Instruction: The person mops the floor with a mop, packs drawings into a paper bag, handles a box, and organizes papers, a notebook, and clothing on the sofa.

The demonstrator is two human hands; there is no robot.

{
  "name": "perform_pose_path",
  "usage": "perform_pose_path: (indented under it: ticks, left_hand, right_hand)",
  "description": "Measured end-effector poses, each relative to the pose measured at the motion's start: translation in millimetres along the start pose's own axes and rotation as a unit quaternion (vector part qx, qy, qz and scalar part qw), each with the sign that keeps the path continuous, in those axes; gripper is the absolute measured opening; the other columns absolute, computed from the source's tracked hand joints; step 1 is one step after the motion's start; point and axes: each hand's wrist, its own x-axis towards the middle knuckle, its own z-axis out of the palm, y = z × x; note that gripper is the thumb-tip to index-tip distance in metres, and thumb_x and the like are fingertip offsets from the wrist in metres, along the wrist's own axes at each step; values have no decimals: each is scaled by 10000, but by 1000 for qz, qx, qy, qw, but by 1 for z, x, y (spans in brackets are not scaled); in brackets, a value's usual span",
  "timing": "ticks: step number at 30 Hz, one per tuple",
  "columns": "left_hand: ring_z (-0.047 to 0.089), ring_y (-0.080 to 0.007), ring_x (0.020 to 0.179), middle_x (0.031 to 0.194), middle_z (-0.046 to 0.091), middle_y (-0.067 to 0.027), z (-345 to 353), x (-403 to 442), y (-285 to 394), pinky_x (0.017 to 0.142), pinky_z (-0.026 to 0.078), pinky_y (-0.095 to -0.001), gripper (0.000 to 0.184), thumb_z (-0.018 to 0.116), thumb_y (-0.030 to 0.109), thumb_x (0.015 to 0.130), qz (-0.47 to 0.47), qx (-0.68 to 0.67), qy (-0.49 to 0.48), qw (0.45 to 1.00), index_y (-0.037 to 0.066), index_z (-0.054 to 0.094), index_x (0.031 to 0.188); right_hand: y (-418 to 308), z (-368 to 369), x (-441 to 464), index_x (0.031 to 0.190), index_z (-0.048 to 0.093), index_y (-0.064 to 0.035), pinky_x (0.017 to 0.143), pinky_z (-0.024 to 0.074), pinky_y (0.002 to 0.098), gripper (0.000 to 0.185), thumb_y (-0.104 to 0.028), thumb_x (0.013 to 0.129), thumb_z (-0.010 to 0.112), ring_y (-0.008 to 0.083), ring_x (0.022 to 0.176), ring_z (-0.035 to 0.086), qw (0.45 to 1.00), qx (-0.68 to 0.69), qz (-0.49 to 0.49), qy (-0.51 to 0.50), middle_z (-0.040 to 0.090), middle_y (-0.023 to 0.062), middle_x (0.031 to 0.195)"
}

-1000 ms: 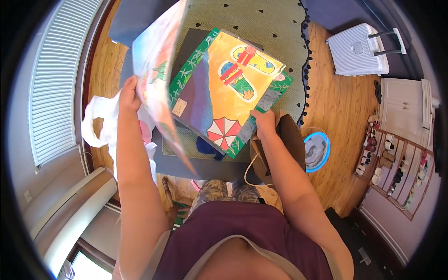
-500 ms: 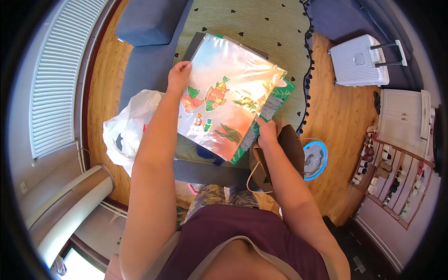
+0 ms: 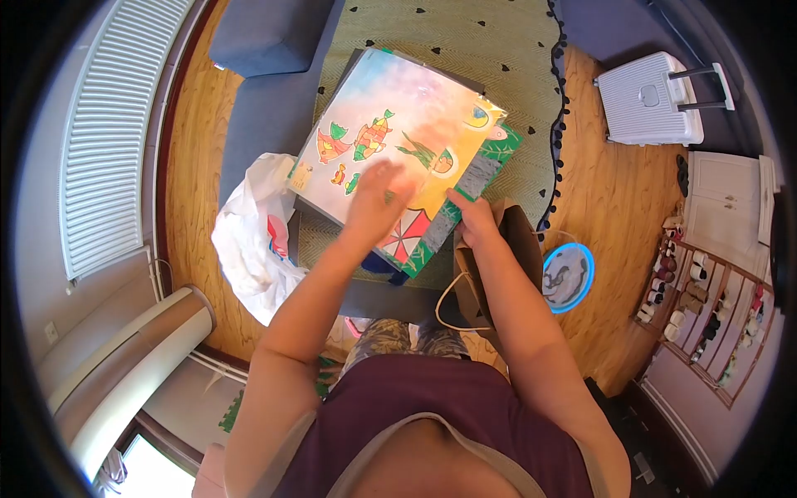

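I have my right hand [image 3: 476,219] gripping the near right edge of the stack of pictures [image 3: 483,178], thumb on top. My left hand [image 3: 383,203] is blurred over the near part of the fish picture [image 3: 374,87]; I cannot tell whether it touches or grasps anything. The fish picture tops the stack, which lies on the patterned cover [image 3: 519,91]. I see the white plastic bag [image 3: 257,241] at left, the brown bag [image 3: 519,249] just beside my right hand and the blue-rimmed basin [image 3: 569,278] farther right
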Motion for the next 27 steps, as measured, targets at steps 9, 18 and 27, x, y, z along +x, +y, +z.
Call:
perform_pose_path:
  ticks: [9,18,27]
  left_hand:
    - [114,-385,1391,1518,126,-158,49,22,-37,999,210,-671,631,510,404,883,-75,325,-150,931,217,275,1438]
    - [321,-349,1295,1402,341,-153,53,2,-18,945,360,-513,502,558,340,874,3,206,-89,975,147,444,1323]
    - [468,-371,1126,1209,498,-205,28,-67,125,956,386,-438,262,646,262,822,181,-88,-159,967,62,657,991]
  right_hand:
    - [13,-3,21,1099,567,-24,730,503,372,310,-157,838,668,211,868,622,1000,30,-1,4,640,76,1025]
    - [-11,7,2,1083,578,-3,706,547,344,329,-98,790,694,225,828,656,999,-11,42,-14,654,102,980]
    - [-79,19,-62,790,615,-5,499,380,264,118,-108,789,673,66,621,486,957,-39,-271,91,549,-8,723]
